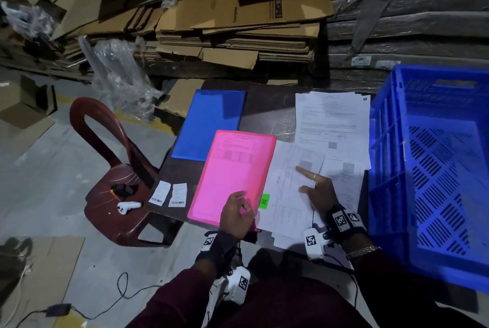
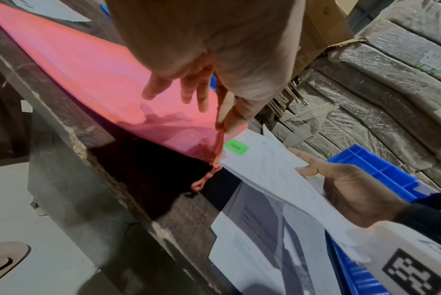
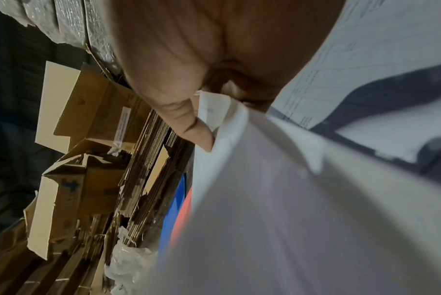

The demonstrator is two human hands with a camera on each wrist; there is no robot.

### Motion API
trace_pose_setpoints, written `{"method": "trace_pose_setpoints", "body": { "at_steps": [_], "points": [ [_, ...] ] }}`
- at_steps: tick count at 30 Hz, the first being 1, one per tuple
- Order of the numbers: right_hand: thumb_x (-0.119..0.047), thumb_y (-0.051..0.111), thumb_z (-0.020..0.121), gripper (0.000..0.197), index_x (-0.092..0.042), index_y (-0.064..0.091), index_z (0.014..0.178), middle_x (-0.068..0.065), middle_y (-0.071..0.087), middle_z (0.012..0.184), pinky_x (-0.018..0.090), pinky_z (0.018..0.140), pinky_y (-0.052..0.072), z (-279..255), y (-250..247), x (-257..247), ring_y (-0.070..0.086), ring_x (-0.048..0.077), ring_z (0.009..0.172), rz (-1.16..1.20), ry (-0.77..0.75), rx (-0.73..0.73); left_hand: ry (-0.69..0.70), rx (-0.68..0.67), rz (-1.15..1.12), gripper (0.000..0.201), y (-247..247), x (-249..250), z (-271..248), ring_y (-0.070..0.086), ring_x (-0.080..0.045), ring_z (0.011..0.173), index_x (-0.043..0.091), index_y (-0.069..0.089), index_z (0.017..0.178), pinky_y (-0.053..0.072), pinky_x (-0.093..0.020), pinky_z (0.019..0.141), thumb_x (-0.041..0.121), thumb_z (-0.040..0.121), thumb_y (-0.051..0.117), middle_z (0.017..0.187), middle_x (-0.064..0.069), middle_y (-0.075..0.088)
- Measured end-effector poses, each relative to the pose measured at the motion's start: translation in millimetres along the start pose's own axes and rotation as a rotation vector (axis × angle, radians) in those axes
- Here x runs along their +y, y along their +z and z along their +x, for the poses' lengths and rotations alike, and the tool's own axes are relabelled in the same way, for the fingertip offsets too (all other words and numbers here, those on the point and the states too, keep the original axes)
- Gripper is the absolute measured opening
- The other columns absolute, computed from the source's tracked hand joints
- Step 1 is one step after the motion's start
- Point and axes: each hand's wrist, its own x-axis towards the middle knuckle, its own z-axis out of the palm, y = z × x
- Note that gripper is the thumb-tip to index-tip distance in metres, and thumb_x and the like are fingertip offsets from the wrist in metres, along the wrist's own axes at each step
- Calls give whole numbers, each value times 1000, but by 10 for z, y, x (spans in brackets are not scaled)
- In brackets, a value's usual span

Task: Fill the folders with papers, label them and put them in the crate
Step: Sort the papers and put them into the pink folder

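Observation:
A translucent pink folder (image 1: 232, 176) with a printed sheet inside lies on the dark table (image 1: 267, 113). My left hand (image 1: 244, 207) pinches its near right cover edge between thumb and forefinger (image 2: 220, 125). To its right, my right hand (image 1: 304, 182) grips a sheaf of white papers (image 1: 288, 200), lifted off the table, with the thumb on top (image 3: 201, 135) and the forefinger straight. A green label (image 1: 264, 201) sits beside the pink folder. A blue folder (image 1: 211, 123) lies behind it. More papers (image 1: 333, 121) are stacked at the back right. The blue crate (image 1: 436, 168) stands empty on the right.
Two white barcode labels (image 1: 169, 194) lie at the table's near left edge. A maroon plastic chair (image 1: 116, 184) with a small white device (image 1: 128, 207) stands to the left. Flattened cardboard (image 1: 232, 23) and wrapped bundles (image 1: 423, 23) are piled behind the table.

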Motion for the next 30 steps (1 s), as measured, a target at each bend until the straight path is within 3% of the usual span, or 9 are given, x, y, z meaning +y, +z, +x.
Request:
{"method": "trace_pose_setpoints", "body": {
  "at_steps": [2, 4, 9, 14, 17, 20, 24, 27, 30],
  "points": [
    [12, 63, 71, 65, -21, 67, 127, -16, 64, 117, 1, 85, 42, 43, 20, -30, 61, -5, 96, -53, -41, -40, -30, -22, -13, 42, 11, 16, -10, 55, 3, 74, 8, 54, 118, 52, -25, 88, -3, 80, 68, 79, 2, 59],
    [14, 62, 71, 65, -17, 66, 127, -7, 60, 130, -2, 94, 34, 83, 46, -37, 54, 5, 121, -67, -69, -65, -56, -29, -9, 43, 10, 23, -5, 53, 4, 76, 7, 53, 119, 51, -22, 87, -1, 80, 70, 86, 8, 55],
    [14, 58, 77, 62, -15, 62, 131, -2, 58, 136, -3, 94, 31, 220, 191, -45, 48, 13, 131, -81, -37, -162, 7, -65, 62, 19, 4, -80, 41, 56, -4, 104, 10, 58, 79, 41, -24, 100, 10, 78, 77, 104, 19, 56],
    [6, 63, 83, 71, -16, 41, 147, 2, 41, 151, 21, 109, 24, 221, 344, 48, 34, 17, 141, -131, 25, -144, 54, -81, 150, 19, 5, -193, 95, 54, -13, 118, 9, 60, 82, 48, -35, 100, 17, 80, 76, 138, 2, 52],
    [0, 65, 82, 72, -16, 38, 147, 8, 43, 148, 28, 109, 33, 157, 343, 125, 42, 23, 135, -227, 38, 8, 120, -109, 252, 20, 1, -220, 113, 58, -15, 111, 5, 62, 92, 52, -34, 93, 19, 84, 72, 141, -5, 50],
    [6, 57, 80, 63, -19, 49, 137, 4, 60, 124, 25, 87, 47, -14, 307, 140, 61, 20, 107, -197, 69, 184, 169, -141, 308, 17, 0, -246, 130, 58, -19, 114, 0, 62, 97, 53, -41, 94, 15, 87, 66, 144, -7, 47],
    [12, 51, 82, 57, -16, 56, 130, 3, 64, 116, -1, 69, 41, -182, 395, 83, 59, 13, 103, -120, 68, 250, 141, -130, 182, 8, -18, -271, 137, 53, -18, 122, 11, 60, 83, 49, -37, 99, 9, 82, 68, 129, -6, 58],
    [9, 52, 83, 57, -18, 55, 133, 5, 64, 116, -4, 65, 37, -137, 544, 33, 56, 11, 99, -142, 76, 244, 135, -158, 63, 22, -13, -336, 148, 58, -23, 117, 24, 54, 86, 49, -33, 96, 10, 79, 70, 113, -8, 64],
    [8, 53, 83, 58, -18, 54, 135, 3, 62, 108, -3, 63, 37, -78, 639, -47, 54, 12, 84, -149, 61, 244, 204, -226, 57, 21, -82, -373, 172, 55, -22, 124, 18, 58, 92, 45, -34, 102, 29, 83, 73, 126, -9, 61]
  ]
}}
